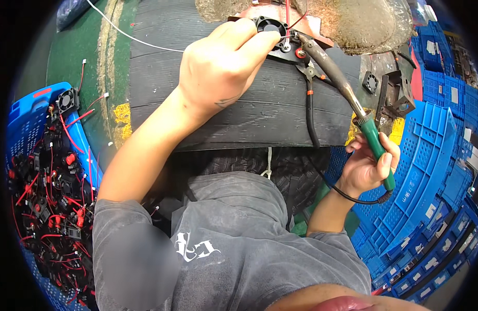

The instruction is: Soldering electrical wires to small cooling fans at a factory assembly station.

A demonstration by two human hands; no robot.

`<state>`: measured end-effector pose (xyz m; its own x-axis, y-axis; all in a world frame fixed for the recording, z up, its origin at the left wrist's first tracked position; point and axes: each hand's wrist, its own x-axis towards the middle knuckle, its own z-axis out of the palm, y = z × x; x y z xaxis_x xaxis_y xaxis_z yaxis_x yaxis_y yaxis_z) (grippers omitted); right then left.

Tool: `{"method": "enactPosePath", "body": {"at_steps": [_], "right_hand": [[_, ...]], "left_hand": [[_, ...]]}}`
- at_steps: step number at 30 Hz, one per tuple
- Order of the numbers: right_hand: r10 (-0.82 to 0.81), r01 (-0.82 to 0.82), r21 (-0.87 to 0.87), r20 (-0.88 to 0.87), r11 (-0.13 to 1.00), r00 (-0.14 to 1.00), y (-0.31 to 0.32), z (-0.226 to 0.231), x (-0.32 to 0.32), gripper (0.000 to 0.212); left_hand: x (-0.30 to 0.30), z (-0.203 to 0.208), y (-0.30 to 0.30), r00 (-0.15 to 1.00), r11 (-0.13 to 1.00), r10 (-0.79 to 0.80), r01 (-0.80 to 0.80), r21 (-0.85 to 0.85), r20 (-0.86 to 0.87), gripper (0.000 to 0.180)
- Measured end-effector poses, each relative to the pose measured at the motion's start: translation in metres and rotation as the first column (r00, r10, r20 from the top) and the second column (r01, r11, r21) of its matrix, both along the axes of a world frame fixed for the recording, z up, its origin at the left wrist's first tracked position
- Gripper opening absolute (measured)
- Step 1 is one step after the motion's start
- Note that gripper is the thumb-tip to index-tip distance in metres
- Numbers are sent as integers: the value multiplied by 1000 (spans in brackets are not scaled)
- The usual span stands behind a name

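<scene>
My right hand (371,166) is wrapped round the green handle of a soldering iron (376,137). The iron's metal barrel slants up and left, its tip at a terminal on a small black fan assembly (272,25). My left hand (218,62) is closed beside the fan, pinching a thin pale solder wire (140,40) that runs in from the upper left. The wire's end shows close to the iron's tip. Red wires and a red terminal (300,53) sit on the assembly. Pliers (310,78) with dark handles lie just below it; my left fingers partly hide the assembly.
On my left, a blue crate (39,101) holds many black fan parts with red wires. To the right lie a loose fan (370,82) and a metal bracket (397,96). Blue crates (420,155) are stacked beyond. A dark ribbed board (239,124) covers the work surface.
</scene>
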<state>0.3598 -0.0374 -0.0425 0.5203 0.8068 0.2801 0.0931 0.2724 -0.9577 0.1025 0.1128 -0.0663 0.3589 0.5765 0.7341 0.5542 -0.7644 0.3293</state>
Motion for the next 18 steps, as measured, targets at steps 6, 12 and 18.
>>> {"method": "enactPosePath", "body": {"at_steps": [6, 12, 18], "right_hand": [[3, -3, 3, -62, 1000, 998, 2, 3, -2, 36], [17, -18, -12, -80, 1000, 997, 3, 3, -1, 37], [35, -34, 8, -90, 999, 995, 3, 1, 0, 37]], "left_hand": [[2, 7, 2, 1000, 1000, 15, -15, -19, -4, 24], [9, 1, 9, 999, 995, 52, -51, 83, -6, 18], [8, -2, 6, 999, 997, 52, -51, 57, -16, 21]]}}
